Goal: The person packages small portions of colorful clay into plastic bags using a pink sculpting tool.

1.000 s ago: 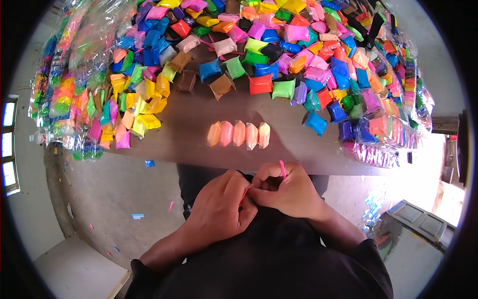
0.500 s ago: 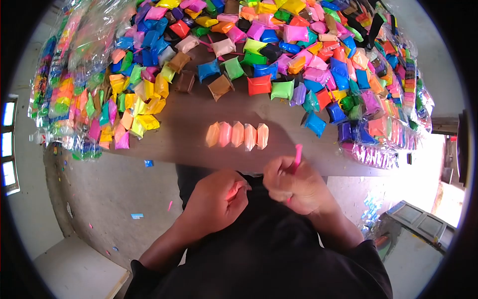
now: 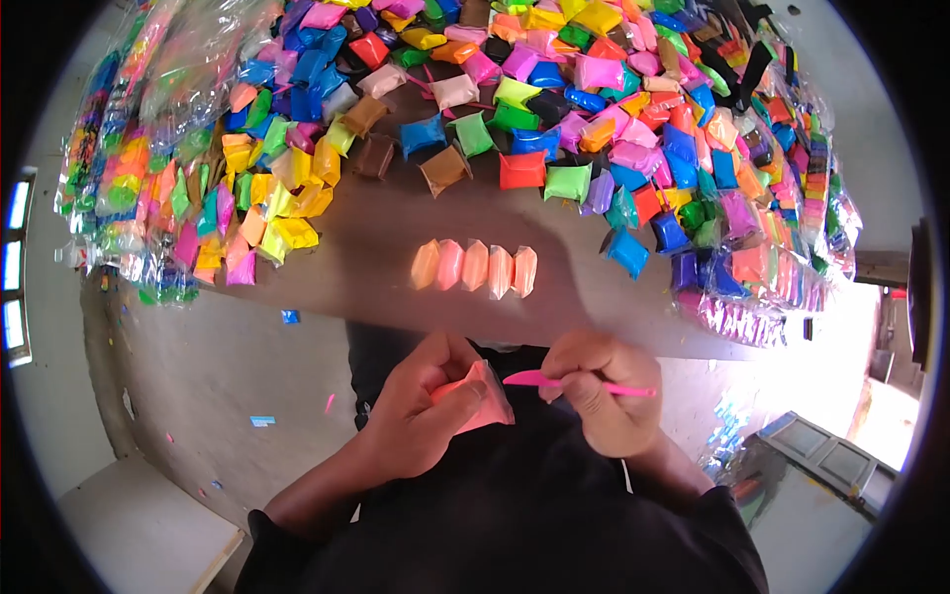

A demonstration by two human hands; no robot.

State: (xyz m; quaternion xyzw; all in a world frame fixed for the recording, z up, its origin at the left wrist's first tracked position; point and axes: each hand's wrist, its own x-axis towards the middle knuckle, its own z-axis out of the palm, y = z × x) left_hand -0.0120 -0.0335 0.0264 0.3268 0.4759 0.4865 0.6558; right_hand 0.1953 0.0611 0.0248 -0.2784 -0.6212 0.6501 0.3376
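Pinched between the thumb and fingers of my left hand [image 3: 421, 406] is a coral-coloured packet [image 3: 487, 408] in clear wrapping, soft-looking like modelling clay. My right hand [image 3: 612, 391] grips a small pink plastic knife [image 3: 534, 379], its blade pointing left at the packet's edge with a slight gap between. Both hands are in front of my body, just off the table's near edge. Beyond them on the brown table [image 3: 386, 297] lies a short row of several peach and pink wrapped packets [image 3: 475, 266], side by side.
A large heap of colourful wrapped packets [image 3: 520, 168] covers the far part of the table. Clear bags of packets [image 3: 129, 188] are stacked on the left, and more bagged packets [image 3: 772, 267] lie on the right. A grey cabinet [image 3: 821, 455] stands at lower right.
The pink knife has swung from upright to level, its blade now towards the left hand. My left hand has turned, showing more of the coral packet.
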